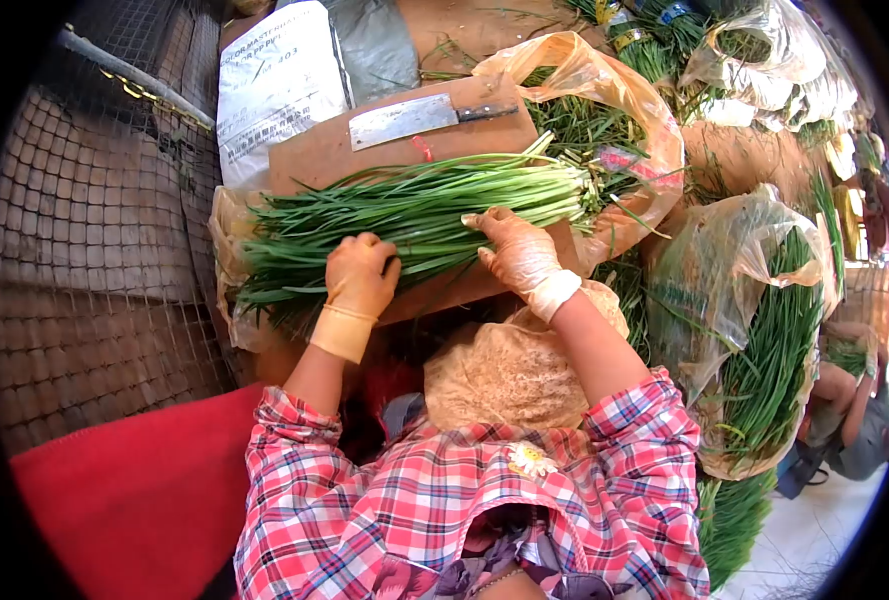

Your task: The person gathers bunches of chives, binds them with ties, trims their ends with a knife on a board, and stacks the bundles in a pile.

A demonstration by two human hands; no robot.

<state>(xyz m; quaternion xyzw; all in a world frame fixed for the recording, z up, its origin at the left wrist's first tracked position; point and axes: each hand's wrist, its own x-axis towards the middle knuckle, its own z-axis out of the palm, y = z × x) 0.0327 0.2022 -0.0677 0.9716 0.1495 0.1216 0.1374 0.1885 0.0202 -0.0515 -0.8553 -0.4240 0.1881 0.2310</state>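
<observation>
A wide pile of garlic chives [405,205] lies across a brown board, green tips to the left and pale stem ends to the right. My left hand [360,278], in a thin cream glove, curls its fingers into the leaves at the near edge. On the stem side, my right hand [523,255], gloved too, grips the near edge between thumb and fingers; some fingertips are hidden. Behind the pile, a cleaver [405,120] with a dark handle rests flat on the board [315,155].
A printed white sack [277,90] stands at the back left, beside wire mesh [95,220]. Loose greens fill an open plastic bag [655,130] behind the stems. Another bag [680,270] of chives stands right. A tan cloth-like bundle [505,375] sits before me. Another person [850,410] is at far right.
</observation>
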